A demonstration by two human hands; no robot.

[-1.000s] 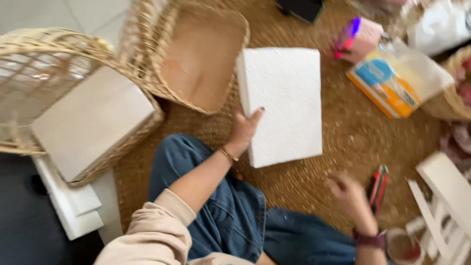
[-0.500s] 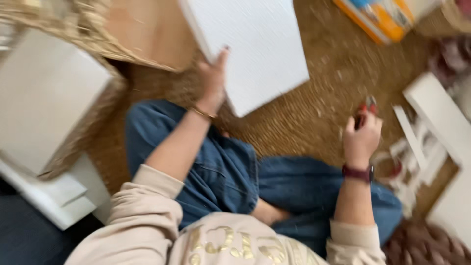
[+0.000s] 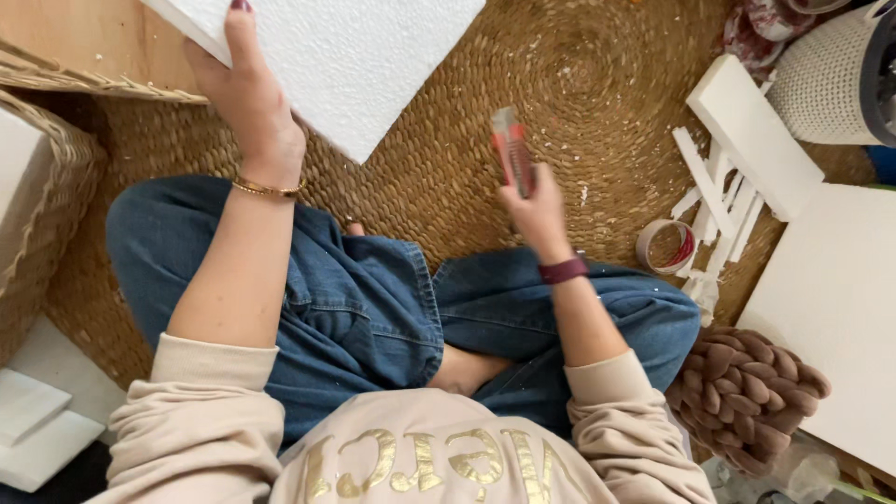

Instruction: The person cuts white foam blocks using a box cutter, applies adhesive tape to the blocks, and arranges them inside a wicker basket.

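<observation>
The left hand [image 3: 250,112] grips the edge of a white foam sheet [image 3: 345,47], fingers closed over it, holding it just above the round woven mat [image 3: 560,84]. The right hand [image 3: 537,210] is closed around a red utility knife [image 3: 511,149], raised over the middle of the mat and apart from the sheet. The visible part of the sheet shows no cut, so cutting seems not yet begun on it. White foam strips [image 3: 723,201] and a tape roll [image 3: 667,247] lie at the mat's right edge, which suggests that some pieces are finished.
</observation>
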